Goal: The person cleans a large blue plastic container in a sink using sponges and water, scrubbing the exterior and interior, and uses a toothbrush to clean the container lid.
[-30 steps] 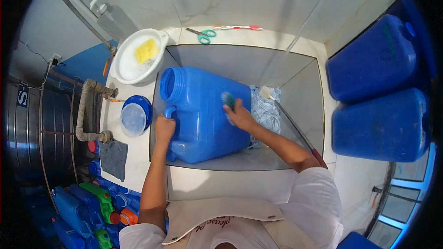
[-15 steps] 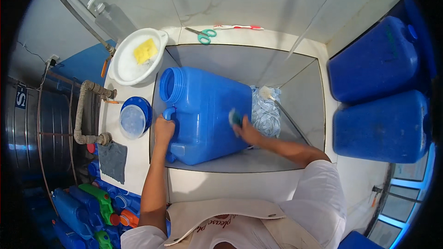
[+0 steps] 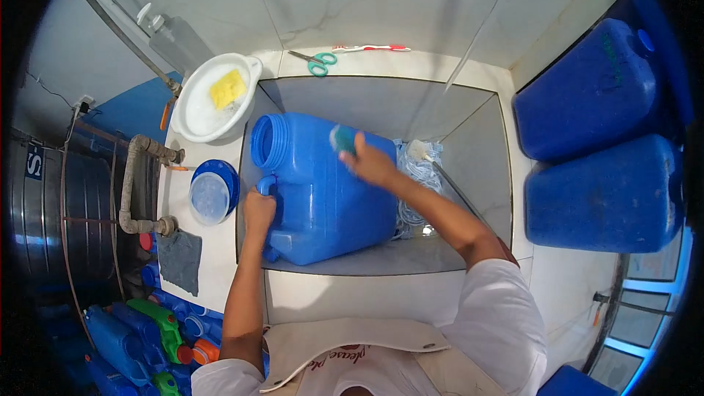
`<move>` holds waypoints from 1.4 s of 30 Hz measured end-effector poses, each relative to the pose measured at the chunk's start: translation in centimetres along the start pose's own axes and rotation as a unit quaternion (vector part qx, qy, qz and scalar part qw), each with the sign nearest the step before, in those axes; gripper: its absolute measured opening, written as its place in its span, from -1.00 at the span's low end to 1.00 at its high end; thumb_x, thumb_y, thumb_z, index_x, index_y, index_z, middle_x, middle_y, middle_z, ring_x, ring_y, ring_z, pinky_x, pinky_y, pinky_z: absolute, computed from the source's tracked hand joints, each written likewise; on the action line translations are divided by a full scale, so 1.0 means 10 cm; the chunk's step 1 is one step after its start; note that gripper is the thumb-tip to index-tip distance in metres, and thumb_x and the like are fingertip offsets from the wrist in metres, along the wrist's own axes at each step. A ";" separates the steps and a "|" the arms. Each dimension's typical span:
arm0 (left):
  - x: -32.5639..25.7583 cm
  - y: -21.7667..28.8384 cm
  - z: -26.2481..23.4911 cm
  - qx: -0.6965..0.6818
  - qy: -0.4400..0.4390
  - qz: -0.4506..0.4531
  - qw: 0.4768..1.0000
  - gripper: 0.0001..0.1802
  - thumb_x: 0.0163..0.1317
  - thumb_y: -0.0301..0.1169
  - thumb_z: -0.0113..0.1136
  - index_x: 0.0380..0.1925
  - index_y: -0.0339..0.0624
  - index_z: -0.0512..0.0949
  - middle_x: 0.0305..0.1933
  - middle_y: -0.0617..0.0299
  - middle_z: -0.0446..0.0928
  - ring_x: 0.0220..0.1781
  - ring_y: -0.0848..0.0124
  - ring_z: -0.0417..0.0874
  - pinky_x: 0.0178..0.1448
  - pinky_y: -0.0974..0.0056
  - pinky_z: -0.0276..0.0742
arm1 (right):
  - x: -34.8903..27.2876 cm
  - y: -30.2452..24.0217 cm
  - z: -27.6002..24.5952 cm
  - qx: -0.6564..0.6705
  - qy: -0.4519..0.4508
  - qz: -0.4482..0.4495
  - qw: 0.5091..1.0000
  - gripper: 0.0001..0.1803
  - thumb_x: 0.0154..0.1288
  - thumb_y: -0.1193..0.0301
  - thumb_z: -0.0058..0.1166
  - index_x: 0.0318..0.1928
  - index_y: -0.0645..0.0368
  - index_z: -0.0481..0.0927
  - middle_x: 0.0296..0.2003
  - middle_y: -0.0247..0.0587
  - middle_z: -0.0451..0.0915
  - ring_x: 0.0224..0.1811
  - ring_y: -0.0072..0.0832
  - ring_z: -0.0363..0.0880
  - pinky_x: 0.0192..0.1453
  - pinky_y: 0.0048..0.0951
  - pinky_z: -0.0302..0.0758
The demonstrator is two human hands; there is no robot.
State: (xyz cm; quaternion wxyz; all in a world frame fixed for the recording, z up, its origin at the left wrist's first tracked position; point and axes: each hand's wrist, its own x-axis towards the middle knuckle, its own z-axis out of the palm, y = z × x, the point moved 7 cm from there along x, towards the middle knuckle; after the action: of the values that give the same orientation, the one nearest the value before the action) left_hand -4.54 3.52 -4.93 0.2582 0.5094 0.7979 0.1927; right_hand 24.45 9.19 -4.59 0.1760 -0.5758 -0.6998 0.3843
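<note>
A large blue jerrycan (image 3: 330,205) lies in the grey tiled sink (image 3: 469,125), its uncapped threaded mouth toward the upper left. My left hand (image 3: 259,210) is closed round the jerrycan's handle (image 3: 267,184). On the upper side of the jerrycan, my right hand (image 3: 370,163) grips a small green scrubbing pad (image 3: 342,140), slightly blurred by motion. Part of the pad is hidden by my fingers. Beyond the jerrycan, a bundle of pale striped cloth (image 3: 416,209) and a long-handled brush (image 3: 419,150) rest in the sink.
A white basin (image 3: 192,123) holds suds and a yellow sponge (image 3: 228,89). Scissors (image 3: 320,64) and a red-white toothbrush (image 3: 372,48) lie along the back ledge. Left are round lids (image 3: 210,198), a grey cloth (image 3: 180,262) and a pipe (image 3: 123,191). Two big blue jerrycans (image 3: 601,198) stand right.
My right hand has swept the scrubbing pad up and to the left across the jerrycan's side. My left hand keeps its hold on the handle.
</note>
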 end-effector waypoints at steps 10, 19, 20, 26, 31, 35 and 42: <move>-0.06 -0.13 -0.06 0.059 0.002 -0.030 0.998 -0.68 -0.12 -0.49 0.08 -0.28 -0.32 0.53 -0.33 -0.21 0.56 -0.19 -0.08 0.59 -0.08 0.03 0.48 | 0.16 0.39 0.09 0.039 0.070 0.080 0.994 -0.35 0.28 -0.06 -0.20 -0.03 0.36 0.24 -0.29 0.30 0.50 -0.22 0.12 0.51 -0.16 0.00 0.43; -0.08 -0.35 -0.12 0.014 0.043 -0.011 0.999 -0.75 -0.14 -0.48 0.08 -0.38 -0.36 0.52 -0.40 -0.20 0.56 -0.28 -0.09 0.60 -0.16 0.03 0.48 | -0.05 1.82 0.89 0.095 0.153 0.128 0.975 -0.27 0.25 -0.04 -0.14 0.20 0.31 0.20 0.13 0.25 0.31 0.25 0.08 0.19 0.34 -0.13 0.08; -0.13 -0.36 -0.11 0.017 0.047 -0.018 0.999 -0.76 -0.14 -0.48 0.09 -0.40 -0.36 0.52 -0.41 -0.20 0.56 -0.29 -0.09 0.60 -0.17 0.03 0.48 | 0.03 1.73 0.70 0.102 0.116 0.152 0.976 -0.26 0.26 -0.06 -0.16 0.21 0.31 0.19 0.13 0.24 0.32 0.24 0.07 0.22 0.34 -0.15 0.06; -0.01 -0.06 -0.03 -0.067 -0.022 -0.001 0.998 -0.79 0.07 -0.33 0.14 -0.49 -0.31 0.53 -0.67 0.11 0.47 -0.66 0.35 0.52 -0.58 0.21 0.41 | -0.48 3.02 1.18 0.231 -0.034 0.338 0.912 -0.30 0.27 -0.19 -0.37 0.05 0.15 0.39 -0.02 -0.02 0.48 -0.04 -0.12 0.46 0.08 -0.02 0.28; -0.55 0.90 -0.19 -0.069 -0.070 0.178 0.979 -0.61 -0.16 -0.57 0.09 -0.20 -0.27 0.53 -0.42 0.07 0.57 -0.42 0.28 0.59 -0.27 0.26 0.50 | -0.37 2.93 0.59 0.476 0.106 0.385 0.783 -0.36 0.23 -0.22 -0.38 0.00 -0.02 0.44 -0.27 -0.15 0.52 -0.22 -0.27 0.46 -0.12 -0.02 0.36; -1.17 1.61 -0.84 -0.017 -0.110 0.186 0.976 -0.57 -0.16 -0.59 0.11 -0.16 -0.23 0.53 -0.28 0.03 0.59 -0.23 0.22 0.62 -0.11 0.26 0.46 | -0.21 2.63 0.12 0.529 0.129 0.311 0.779 -0.41 0.22 -0.18 -0.33 -0.05 0.00 0.44 -0.38 -0.25 0.55 -0.35 -0.31 0.53 -0.16 -0.02 0.43; -1.58 1.41 -1.72 -0.123 -0.058 0.099 0.986 -0.54 -0.18 -0.62 0.07 -0.13 -0.24 0.51 -0.46 0.21 0.50 -0.46 0.36 0.56 -0.36 0.35 0.45 | -0.21 1.35 0.53 0.543 -0.024 0.141 0.828 -0.55 0.29 0.01 -0.29 -0.10 0.06 0.47 -0.22 -0.25 0.55 -0.16 -0.36 0.55 -0.10 -0.12 0.48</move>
State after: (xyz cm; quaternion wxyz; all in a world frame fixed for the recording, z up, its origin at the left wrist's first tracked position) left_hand 0.55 -5.96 20.14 0.3447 0.5607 0.6971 0.2843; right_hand 30.44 6.00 -17.57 0.3869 -0.4703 -0.2940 0.7367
